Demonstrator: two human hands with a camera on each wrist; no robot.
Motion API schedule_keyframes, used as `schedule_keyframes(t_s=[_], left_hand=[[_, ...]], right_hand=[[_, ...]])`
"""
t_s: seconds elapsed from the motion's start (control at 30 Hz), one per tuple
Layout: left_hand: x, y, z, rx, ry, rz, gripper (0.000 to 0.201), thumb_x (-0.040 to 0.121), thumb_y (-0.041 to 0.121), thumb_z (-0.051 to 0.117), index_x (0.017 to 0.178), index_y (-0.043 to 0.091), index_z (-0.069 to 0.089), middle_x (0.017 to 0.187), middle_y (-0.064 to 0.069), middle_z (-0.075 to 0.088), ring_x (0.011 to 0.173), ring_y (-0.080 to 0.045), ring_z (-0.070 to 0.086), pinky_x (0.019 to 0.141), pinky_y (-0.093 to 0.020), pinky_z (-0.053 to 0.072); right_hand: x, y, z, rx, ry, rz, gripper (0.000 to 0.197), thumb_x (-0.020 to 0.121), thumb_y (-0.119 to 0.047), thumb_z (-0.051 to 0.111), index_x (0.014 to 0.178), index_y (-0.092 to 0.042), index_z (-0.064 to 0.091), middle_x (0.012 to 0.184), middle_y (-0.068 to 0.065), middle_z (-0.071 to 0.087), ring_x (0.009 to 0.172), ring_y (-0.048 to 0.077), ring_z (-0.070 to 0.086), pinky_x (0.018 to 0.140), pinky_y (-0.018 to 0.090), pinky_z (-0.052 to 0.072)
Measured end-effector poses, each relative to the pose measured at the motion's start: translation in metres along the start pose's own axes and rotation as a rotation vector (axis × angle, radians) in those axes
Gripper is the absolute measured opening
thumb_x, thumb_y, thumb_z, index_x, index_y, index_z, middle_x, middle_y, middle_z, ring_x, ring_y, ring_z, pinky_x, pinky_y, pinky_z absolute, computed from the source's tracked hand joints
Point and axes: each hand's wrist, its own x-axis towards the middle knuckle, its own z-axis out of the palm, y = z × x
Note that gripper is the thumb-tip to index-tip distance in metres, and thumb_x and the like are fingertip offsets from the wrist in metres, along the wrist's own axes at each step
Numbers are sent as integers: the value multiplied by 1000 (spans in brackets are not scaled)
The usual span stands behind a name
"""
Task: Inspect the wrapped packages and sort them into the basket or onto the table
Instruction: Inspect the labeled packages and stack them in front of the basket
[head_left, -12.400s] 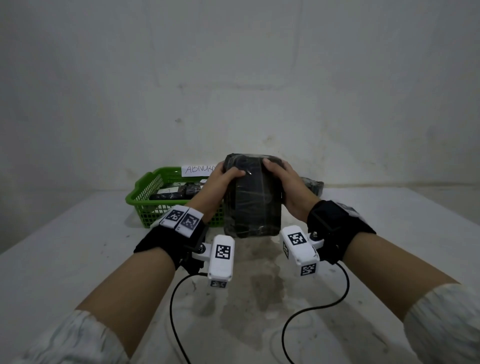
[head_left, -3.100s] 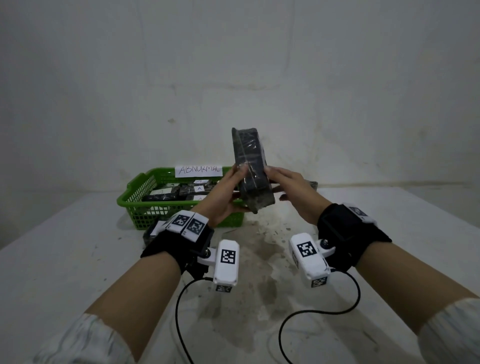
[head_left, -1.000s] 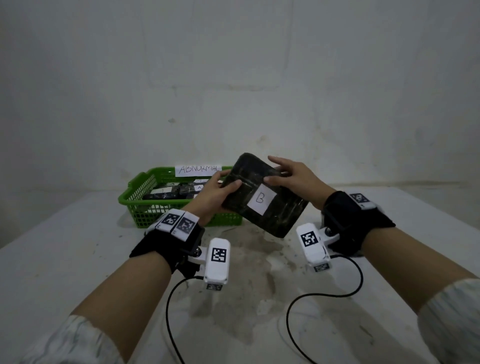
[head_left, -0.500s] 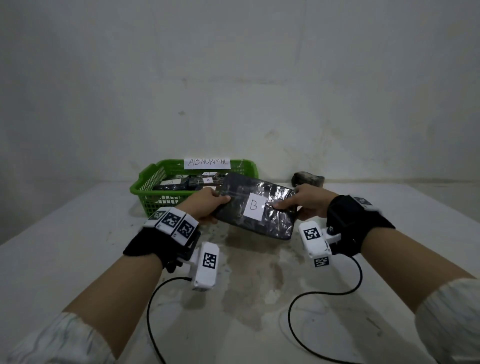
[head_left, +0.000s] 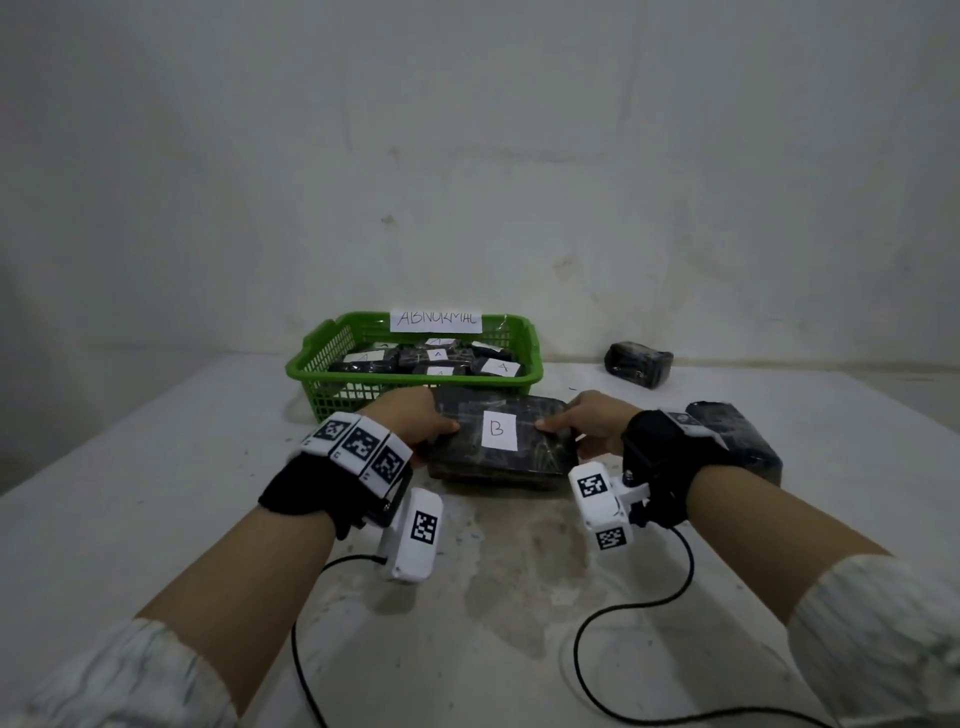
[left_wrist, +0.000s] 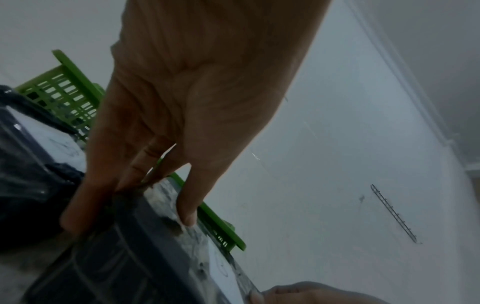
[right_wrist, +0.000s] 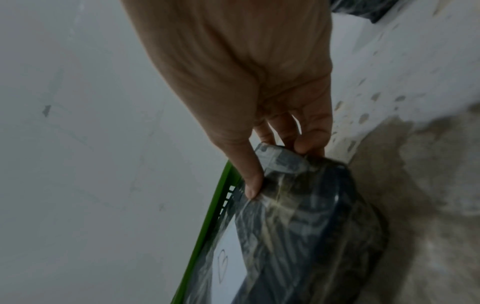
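Observation:
A black wrapped package (head_left: 535, 452) with a white label marked B lies flat on the table just in front of the green basket (head_left: 311, 364). My left hand (head_left: 415, 421) grips its left end, thumb on top, fingers underneath (left_wrist: 85, 205). My right hand (head_left: 587, 423) pinches its right end between thumb (right_wrist: 249, 181) and fingers. The package (right_wrist: 311, 236) looks low on or just above the tabletop. The basket carries a sign reading ABNORMAL and holds several black packages labelled A.
One black package (head_left: 737, 441) lies on the table behind my right wrist, and a smaller dark bundle (head_left: 638, 362) sits near the wall at the back right. A stained patch (head_left: 519, 582) marks the table between my forearms. Two cables trail from the wrist cameras.
Both hands have lowered the B package from a tilted position in the air down flat to the table in front of the basket. My head has tilted downward a little.

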Motion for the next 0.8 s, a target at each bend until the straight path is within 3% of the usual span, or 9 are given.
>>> schedule_keyframes(t_s=[0.13,0.23,0.33,0.37,0.43,0.5,0.57,0.63,0.8], left_hand=[[3,3,-3,362,139,10,45,92,52,47,104,11,62,108,-8,62,100,-25,60,88,-36,48],[8,15,1,345,269,45,48,94,49,44,131,20,50,136,-14,43,125,-31,43,98,-44,40],[17,37,10,273,348,182,47,95,42,44,139,23,41,140,-14,34,132,-32,29,106,-46,30],[21,45,15,265,340,227,50,95,43,44,141,23,37,141,-14,33,133,-31,28,108,-46,27],[31,61,26,247,282,278,60,95,47,42,147,22,26,149,-12,25,139,-31,20,113,-47,17],[40,76,38,250,182,288,69,96,51,37,151,19,13,158,-9,11,146,-29,5,117,-49,4],[44,87,49,274,71,272,76,96,55,32,152,15,1,160,-6,-2,147,-27,-7,117,-50,-1],[43,93,59,300,4,241,81,95,58,29,152,12,-4,160,-8,-11,146,-29,-13,117,-52,1],[39,99,68,407,50,190,83,94,61,26,152,9,-3,159,-12,-13,146,-31,-14,115,-55,-5]], right_hand=[[5,-4,13,33,34,-21,20,85,-17,73,81,-1,62,63,6,54,53,16,50,44,23,41],[9,-5,18,106,66,-48,27,85,-4,69,64,-3,52,67,11,52,56,20,52,44,26,48],[6,-5,11,154,96,-61,17,85,-6,69,80,1,54,83,16,52,66,26,55,59,34,54],[5,-4,6,110,137,-84,20,85,-10,70,94,3,57,93,17,54,77,29,57,70,38,53],[5,-1,-11,-100,283,-116,46,84,-20,72,121,1,54,120,17,56,108,34,55,93,42,45],[0,5,-30,-391,454,-90,56,83,-32,71,130,-10,51,138,17,46,129,36,40,106,44,33],[-4,15,-50,-555,548,-1,59,82,-38,69,132,-16,47,146,19,32,136,40,25,109,49,23],[-8,27,-66,-669,550,102,64,81,-40,68,134,-15,42,147,21,25,136,43,19,109,52,19],[-6,57,-89,-781,478,300,77,83,-41,65,145,-14,27,155,26,7,140,53,8,109,63,18]])
